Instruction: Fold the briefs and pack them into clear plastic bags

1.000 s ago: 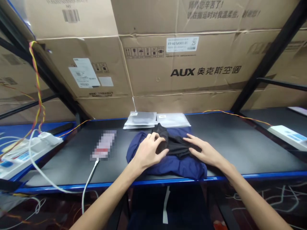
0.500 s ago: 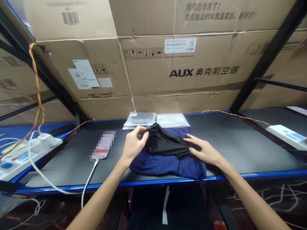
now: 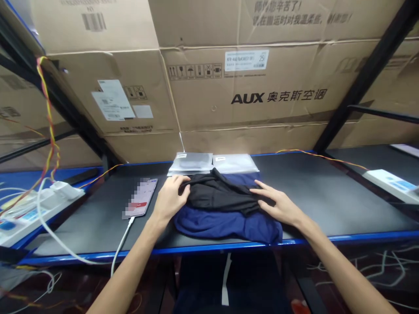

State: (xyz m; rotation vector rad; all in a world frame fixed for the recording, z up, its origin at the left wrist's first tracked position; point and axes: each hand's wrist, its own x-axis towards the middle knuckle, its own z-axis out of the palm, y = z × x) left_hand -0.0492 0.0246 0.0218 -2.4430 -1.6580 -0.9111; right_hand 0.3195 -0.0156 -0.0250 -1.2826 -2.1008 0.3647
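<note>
A piece of black cloth (image 3: pixel 216 194) lies crumpled on top of a dark blue cloth (image 3: pixel 222 226), near the front edge of the table. My left hand (image 3: pixel 172 196) pinches the black cloth's left end between thumb and fingers. At the other end, my right hand (image 3: pixel 278 203) rests with its fingers stretched out and apart, touching the black cloth. What kind of garment either cloth is, I cannot tell. Just behind them lie two translucent plastic packets, a left packet (image 3: pixel 193 161) and a right packet (image 3: pixel 235 163), each with a small white label.
A phone (image 3: pixel 144 198) on a white cable lies to the left on the black table mat (image 3: pixel 327 196). Power strips stand at the left (image 3: pixel 32 220) and right (image 3: pixel 391 183). Cardboard (image 3: pixel 203 104) walls the back, between slanted black metal posts (image 3: pixel 366 74).
My left hand has moved left, drawing the black cloth's left end out wider over the blue cloth. My right hand has stayed almost still.
</note>
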